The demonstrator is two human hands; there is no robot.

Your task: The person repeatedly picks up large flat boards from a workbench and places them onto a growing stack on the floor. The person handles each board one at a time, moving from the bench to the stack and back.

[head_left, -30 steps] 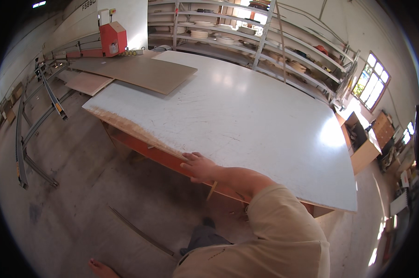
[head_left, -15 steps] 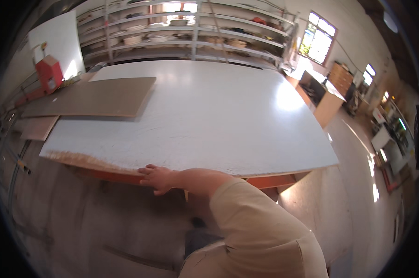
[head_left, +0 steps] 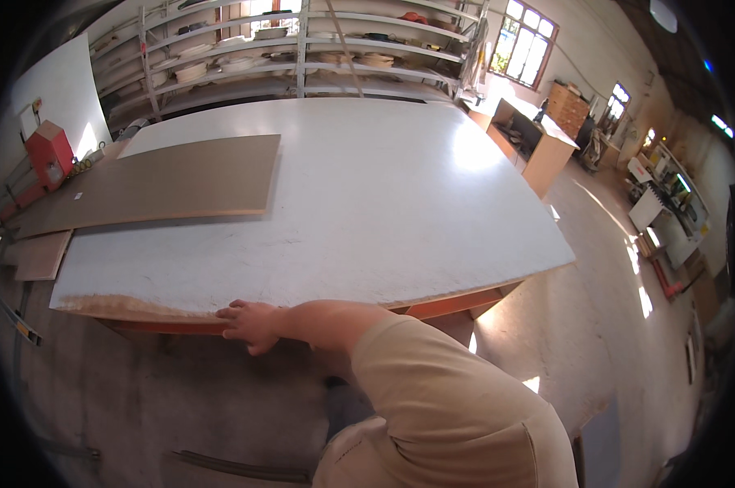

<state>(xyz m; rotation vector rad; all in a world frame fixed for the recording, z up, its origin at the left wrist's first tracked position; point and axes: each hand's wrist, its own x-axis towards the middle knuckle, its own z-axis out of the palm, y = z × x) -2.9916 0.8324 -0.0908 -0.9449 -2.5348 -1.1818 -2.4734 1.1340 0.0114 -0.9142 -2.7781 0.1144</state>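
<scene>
My right hand (head_left: pixel 252 325) is at the near edge of a large white-topped table (head_left: pixel 383 203). Its fingers are spread and point left, the tips at the worn edge; nothing shows in its grasp. The bare forearm and beige sleeve (head_left: pixel 432 374) reach in from the lower right. My left hand is out of view. A flat brown board (head_left: pixel 172 183) lies on the table's left part, its left end sticking out past the side. Below that end is a second, lighter board (head_left: pixel 43 256), mostly covered.
Metal shelves (head_left: pixel 302 57) with stacked round pieces stand behind the table. A red machine part (head_left: pixel 50 154) rises at the far left. An open wooden cabinet (head_left: pixel 546 159) is beyond the right corner. Dark strips (head_left: pixel 237 468) lie on the floor near me.
The view has turned a little, so the room shifts left. The brown board has slid right across the table top. My right hand stays at the near edge, fingers still spread.
</scene>
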